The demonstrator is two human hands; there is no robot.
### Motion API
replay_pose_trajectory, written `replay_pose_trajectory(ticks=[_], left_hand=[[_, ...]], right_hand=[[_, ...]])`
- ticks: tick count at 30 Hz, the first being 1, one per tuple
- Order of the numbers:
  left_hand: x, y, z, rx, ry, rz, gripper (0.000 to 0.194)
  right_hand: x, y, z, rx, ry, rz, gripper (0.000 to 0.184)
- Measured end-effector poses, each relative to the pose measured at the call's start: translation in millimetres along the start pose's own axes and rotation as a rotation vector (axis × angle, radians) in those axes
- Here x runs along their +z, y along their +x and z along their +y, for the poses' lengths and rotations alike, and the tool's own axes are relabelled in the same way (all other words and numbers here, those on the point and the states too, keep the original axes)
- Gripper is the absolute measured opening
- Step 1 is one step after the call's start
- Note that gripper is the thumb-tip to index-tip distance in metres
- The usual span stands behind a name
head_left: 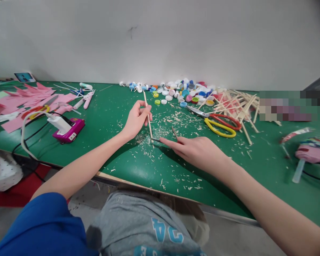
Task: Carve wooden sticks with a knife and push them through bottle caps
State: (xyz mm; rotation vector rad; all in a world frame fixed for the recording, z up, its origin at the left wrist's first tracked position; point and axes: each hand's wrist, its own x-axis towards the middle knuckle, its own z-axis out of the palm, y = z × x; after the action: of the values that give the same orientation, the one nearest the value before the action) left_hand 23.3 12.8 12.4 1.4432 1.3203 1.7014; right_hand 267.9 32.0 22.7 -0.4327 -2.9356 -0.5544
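My left hand (139, 116) is closed round a thin wooden stick (149, 124), which slants down so that its lower end meets the green table (138, 165). In my right hand (196, 151) is a small dark knife (156, 140), partly hidden by the fingers. Its thin blade touches the stick near the bottom end. Pale wood shavings (169, 119) lie scattered around both hands. Just right of them rests a pair of scissors (220, 124) with red and yellow handles.
Bottle caps (186, 93) and a heap of wooden sticks (240, 103) lie along the wall. To the left are pink paper sheets (29, 99), a magenta power strip (69, 131) with cables, and a phone (24, 77). A pink glue gun (312, 153) lies far right.
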Motion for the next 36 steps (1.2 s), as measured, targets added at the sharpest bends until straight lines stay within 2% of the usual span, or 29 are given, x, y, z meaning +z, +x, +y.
replay_pose_trajectory(ticks=[4, 9, 17, 24, 36], left_hand=[[0.4, -0.5, -1.8, 0.009, -0.005, -0.006, 0.011], [1.5, -2.2, 1.1, 0.030, -0.001, -0.003, 0.012], [2.2, -4.2, 5.0, 0.043, -0.004, 0.000, 0.012], [2.0, -3.6, 5.2, 0.046, -0.002, -0.007, 0.010], [0.9, -1.4, -0.6, 0.040, 0.013, -0.001, 0.010]], right_hand=[[-6.4, 2.4, -4.7, -0.056, -0.045, -0.028, 0.067], [-4.3, 0.8, -3.9, -0.043, -0.020, -0.008, 0.068], [1.9, -1.1, -4.3, -0.059, 0.102, 0.022, 0.048], [1.6, -1.3, -0.6, -0.085, 0.235, 0.015, 0.045], [6.7, 1.7, -2.7, -0.032, 0.139, 0.044, 0.046]])
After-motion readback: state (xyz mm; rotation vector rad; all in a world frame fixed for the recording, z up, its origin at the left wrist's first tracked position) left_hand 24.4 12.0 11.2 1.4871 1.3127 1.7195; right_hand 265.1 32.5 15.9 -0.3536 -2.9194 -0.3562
